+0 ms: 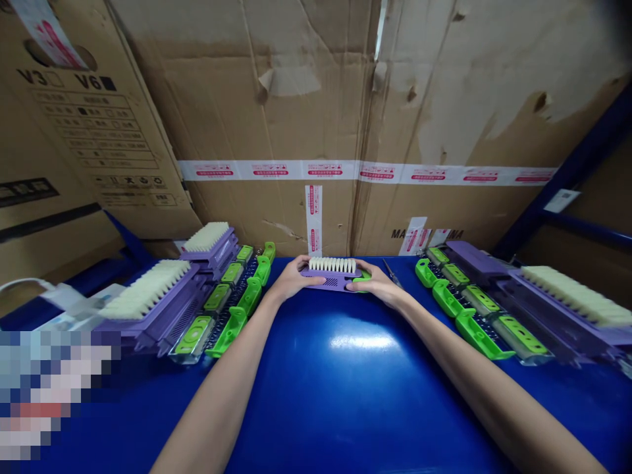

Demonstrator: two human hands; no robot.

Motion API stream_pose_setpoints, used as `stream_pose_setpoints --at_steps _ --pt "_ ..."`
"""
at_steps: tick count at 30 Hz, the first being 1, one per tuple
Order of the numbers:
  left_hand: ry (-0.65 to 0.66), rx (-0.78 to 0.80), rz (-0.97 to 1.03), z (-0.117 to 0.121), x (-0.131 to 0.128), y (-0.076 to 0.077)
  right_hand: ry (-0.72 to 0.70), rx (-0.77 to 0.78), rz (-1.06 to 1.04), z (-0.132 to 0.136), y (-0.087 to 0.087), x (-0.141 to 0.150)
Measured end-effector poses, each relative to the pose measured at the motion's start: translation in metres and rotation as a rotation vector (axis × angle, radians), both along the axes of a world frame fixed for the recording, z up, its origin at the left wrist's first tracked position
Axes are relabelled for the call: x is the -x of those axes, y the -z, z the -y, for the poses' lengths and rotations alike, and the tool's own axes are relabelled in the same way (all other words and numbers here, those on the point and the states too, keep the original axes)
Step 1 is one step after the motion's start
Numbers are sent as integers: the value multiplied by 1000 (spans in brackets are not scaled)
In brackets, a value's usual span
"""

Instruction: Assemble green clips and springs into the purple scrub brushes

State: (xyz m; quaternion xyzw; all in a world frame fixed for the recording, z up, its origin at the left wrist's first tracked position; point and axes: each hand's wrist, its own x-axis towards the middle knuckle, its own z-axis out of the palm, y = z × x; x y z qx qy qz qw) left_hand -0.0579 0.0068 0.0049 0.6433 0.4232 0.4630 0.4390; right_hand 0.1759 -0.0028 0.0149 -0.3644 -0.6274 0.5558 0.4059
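Observation:
Between my two hands, at the far middle of the blue table, is a purple brush piece [334, 280] with rows of pale bristles facing up. My left hand [292, 279] grips its left end, thumb along the front face. Its right end, where a bright green part [364, 276] shows, is held by my right hand [379, 284]. The fingers behind the piece are partly hidden. A thin dark tool [392, 271], whose kind I cannot make out, lies just right of my right hand.
Purple brush pieces [148, 289], clear-and-green parts [195, 334] and green brackets [231, 332] line the left side. Similar brush pieces [577, 296] and green brackets [476, 332] line the right. Cardboard [276, 118] walls the back; a blue metal frame [567, 158] stands right.

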Motion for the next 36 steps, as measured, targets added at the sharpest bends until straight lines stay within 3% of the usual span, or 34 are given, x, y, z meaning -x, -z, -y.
stream_pose_setpoints --at_steps 4,10,23,30,36 --pt "-12 20 -13 3 -3 -1 -31 12 14 0 0 -2" --pt "-48 -46 -25 4 -8 3 119 -39 62 1 5 6" --pt "-23 -24 -14 4 -13 7 184 -137 137 1 15 7" --pt "-183 -146 -85 4 -17 12 395 -337 393 -4 28 9" --pt "-275 -166 -71 4 -18 12 555 -432 431 -11 41 6"
